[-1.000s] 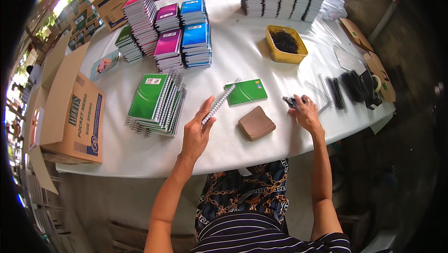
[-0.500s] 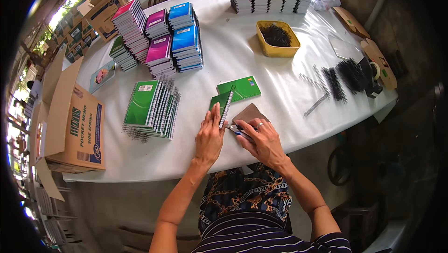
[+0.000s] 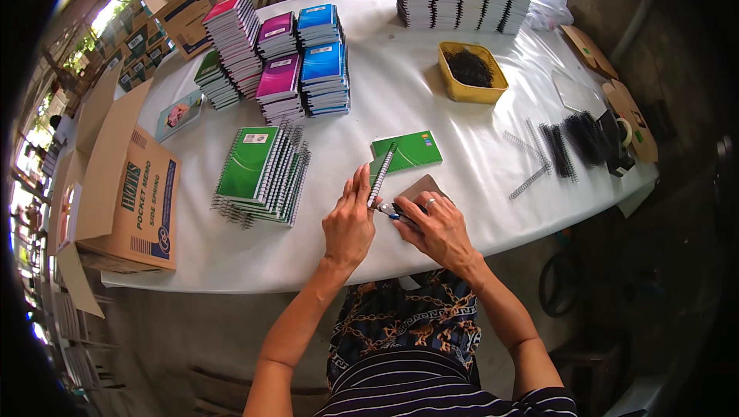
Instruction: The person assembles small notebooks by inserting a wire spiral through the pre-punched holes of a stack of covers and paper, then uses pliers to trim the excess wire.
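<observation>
One green spiral notebook (image 3: 400,157) lies near the front edge of the tabletop (image 3: 400,94), and that is the piece you have in hand. Your left hand (image 3: 348,221) presses flat on its wire spine, fingers together. Your right hand (image 3: 439,228) is closed around a small plier-like tool (image 3: 394,213) at the lower end of that spine, over a brown card (image 3: 422,186). By the look of it, the binding on this book is nearly finished. Just to the left lies a fanned stack of green notebooks (image 3: 262,175), seemingly bound already. More coloured stacks (image 3: 296,63) stand toward the far edge. Loose wire coils (image 3: 531,163) wait near the right edge, so more binding likely remains.
</observation>
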Available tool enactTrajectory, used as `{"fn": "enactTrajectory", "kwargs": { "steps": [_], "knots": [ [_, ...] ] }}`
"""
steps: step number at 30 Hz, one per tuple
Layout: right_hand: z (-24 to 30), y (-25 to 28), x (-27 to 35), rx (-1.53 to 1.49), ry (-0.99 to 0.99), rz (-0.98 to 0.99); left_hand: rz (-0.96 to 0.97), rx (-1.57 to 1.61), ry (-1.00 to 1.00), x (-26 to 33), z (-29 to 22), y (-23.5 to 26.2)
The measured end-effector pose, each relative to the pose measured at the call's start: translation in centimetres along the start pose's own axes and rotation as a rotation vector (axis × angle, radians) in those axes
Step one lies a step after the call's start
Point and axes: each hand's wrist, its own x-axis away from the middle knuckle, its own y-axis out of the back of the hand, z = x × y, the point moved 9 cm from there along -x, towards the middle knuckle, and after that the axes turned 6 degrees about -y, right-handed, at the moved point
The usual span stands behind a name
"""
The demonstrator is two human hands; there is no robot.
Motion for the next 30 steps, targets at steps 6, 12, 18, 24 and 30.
{"fn": "enactTrajectory", "kwargs": {
  "steps": [6, 12, 18, 24, 30],
  "knots": [
    [0.7, 0.6, -0.6, -0.032, 0.019, -0.021, 0.064, 0.055, 0.097, -0.3, 0.2, 0.8],
    [-1.2, -3.0, 0.0, -0.665, -0.368, 0.469, -0.028, 0.071, -0.031, -0.6, -0.7, 2.3],
    [-0.8, -1.0, -1.2, -0.762, -0.399, 0.593, -0.208, -0.065, -0.180, -1.8, -2.5, 7.0],
    [-14.8, 4.2, -0.5, -0.001, -0.504, 0.159, -0.312, -0.317, -0.154, -4.1, 3.3, 17.0],
    [-16.9, 5.0, 0.4, 0.525, -0.217, -0.096, 0.382, -0.301, 0.199, -1.7, 13.0, 14.9]
  ]
}}
